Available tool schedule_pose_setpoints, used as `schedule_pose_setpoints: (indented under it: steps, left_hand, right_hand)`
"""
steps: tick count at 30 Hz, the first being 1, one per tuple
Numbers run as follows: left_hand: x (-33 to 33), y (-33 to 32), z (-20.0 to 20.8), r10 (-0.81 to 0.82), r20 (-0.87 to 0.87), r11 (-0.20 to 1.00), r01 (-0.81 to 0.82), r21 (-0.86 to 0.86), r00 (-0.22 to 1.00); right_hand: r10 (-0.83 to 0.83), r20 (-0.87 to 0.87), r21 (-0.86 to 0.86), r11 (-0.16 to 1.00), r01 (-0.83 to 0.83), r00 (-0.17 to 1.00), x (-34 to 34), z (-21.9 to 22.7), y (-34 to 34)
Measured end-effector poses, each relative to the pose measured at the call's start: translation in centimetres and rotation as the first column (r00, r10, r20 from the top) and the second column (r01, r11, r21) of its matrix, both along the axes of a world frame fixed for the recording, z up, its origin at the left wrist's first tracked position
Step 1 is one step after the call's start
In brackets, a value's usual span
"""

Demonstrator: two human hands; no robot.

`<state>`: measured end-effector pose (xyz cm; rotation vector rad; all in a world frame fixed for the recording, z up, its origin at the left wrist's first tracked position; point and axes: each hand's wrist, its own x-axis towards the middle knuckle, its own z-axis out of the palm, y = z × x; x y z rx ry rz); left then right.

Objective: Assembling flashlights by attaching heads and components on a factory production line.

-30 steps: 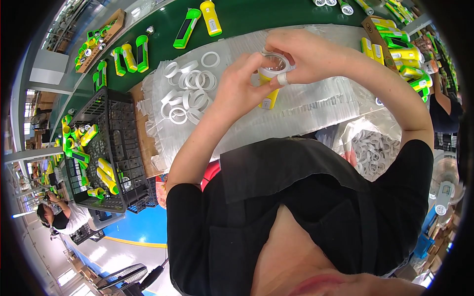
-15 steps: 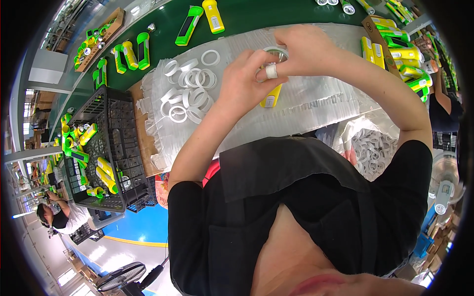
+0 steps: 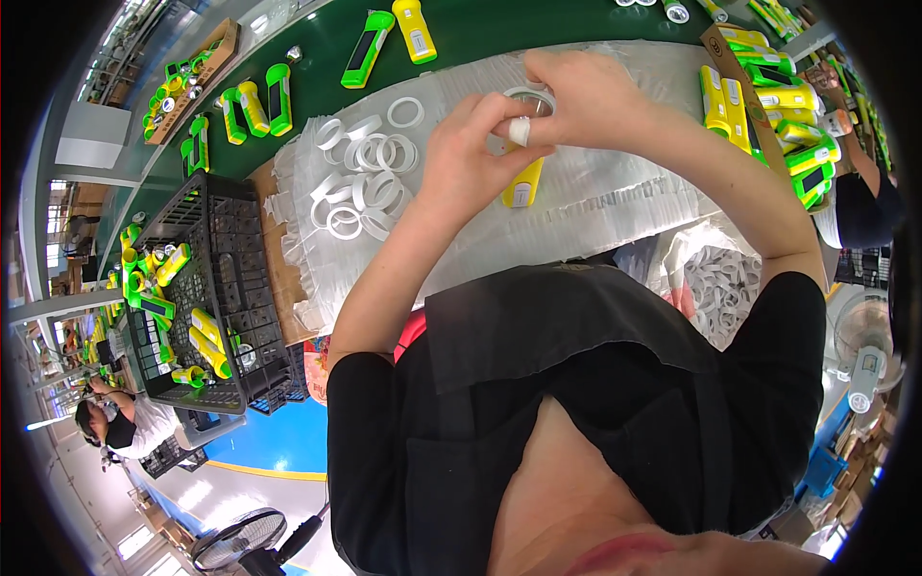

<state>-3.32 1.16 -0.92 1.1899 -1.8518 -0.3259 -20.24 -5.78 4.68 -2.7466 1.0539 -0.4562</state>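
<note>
Both of my hands meet over the plastic-covered work surface, round the head of a yellow flashlight (image 3: pixel 523 182). Its body points toward me below the fingers. A pale ring (image 3: pixel 545 95) shows round the lens end; whether it is fully seated cannot be seen. My left hand (image 3: pixel 469 149) is closed on the flashlight from the left, and my right hand (image 3: pixel 591 101) closes on its head from the right. White wrapping (image 3: pixel 520 131) circles one finger between the hands. Just left of my left forearm lies a loose pile of white rings (image 3: pixel 370 178).
Finished-looking green and yellow flashlights (image 3: pixel 367 50) lie along the green table's far side. A black crate (image 3: pixel 235 278) with more flashlights stands at left. At right are a carton (image 3: pixel 718 46) of flashlights and a bag of white rings (image 3: pixel 720 288). Other people work at both sides.
My hands and the flashlight have shifted slightly left, and my right elbow has drawn in a little. Both hands keep their grip round the flashlight head.
</note>
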Motion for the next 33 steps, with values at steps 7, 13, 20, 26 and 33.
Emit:
schedule_pose_setpoints:
  steps: [7, 13, 20, 26, 33]
  left_hand:
    - [-0.1, -0.2, -0.3, -0.006, -0.017, 0.999, 0.006, -0.050, 1.000]
    - [-0.1, 0.1, -0.1, -0.003, -0.023, 1.000, 0.003, 0.002, 1.000]
    - [1.3, 0.1, -1.1, -0.079, -0.081, 0.997, 0.080, 0.002, 0.994]
    - [0.9, 0.6, -0.6, -0.201, -0.647, 0.926, 0.358, 0.120, 0.736]
    - [0.0, 2.0, 2.3, -0.418, -0.870, 0.727, 0.671, -0.147, 0.263]
  right_hand:
    - [0.197, 0.286, 0.011, 0.978, -0.208, 0.938, -0.8, -0.3, -0.8]
    - [0.300, 0.265, -0.119, 0.953, -0.277, 0.916, -0.8, -0.9, -2.1]
    - [-0.142, 0.676, 0.365, 0.917, -0.161, 0.723, -0.4, -11.4, 2.4]
    - [-0.310, 0.634, 0.574, 0.802, -0.162, 0.709, 3.7, -13.8, 6.8]
    - [-0.121, 0.764, 0.597, -0.243, -0.765, 0.634, 0.9, -8.8, 5.6]
